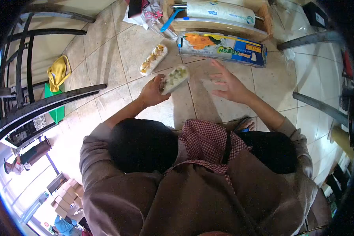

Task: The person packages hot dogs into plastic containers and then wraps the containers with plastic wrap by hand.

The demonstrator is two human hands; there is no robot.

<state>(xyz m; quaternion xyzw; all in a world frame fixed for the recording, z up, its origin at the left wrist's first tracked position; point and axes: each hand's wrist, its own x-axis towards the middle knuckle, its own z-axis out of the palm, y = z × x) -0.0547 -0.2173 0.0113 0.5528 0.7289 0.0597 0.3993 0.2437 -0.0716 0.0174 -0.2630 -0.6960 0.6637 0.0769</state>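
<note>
Fingers and thumb of my left hand [155, 91] hold the lower left end of a white oblong tray with pale green pieces [176, 78]. Just up and left of it, a second white tray with orange-brown pieces [153, 59] lies on the tiled floor. My right hand [230, 83] is to the right of the held tray, apart from it, with its fingers spread and nothing in them. Above my right hand lies a long printed box with the word FRESH [223, 48].
A wooden holder [220, 27] with a roll of film [220, 13] and a blue-handled tool [170, 21] are at the top. Dark metal legs [55, 96] stand left and right [322, 107]. A yellow bag [59, 73] is at left. People are visible at lower left.
</note>
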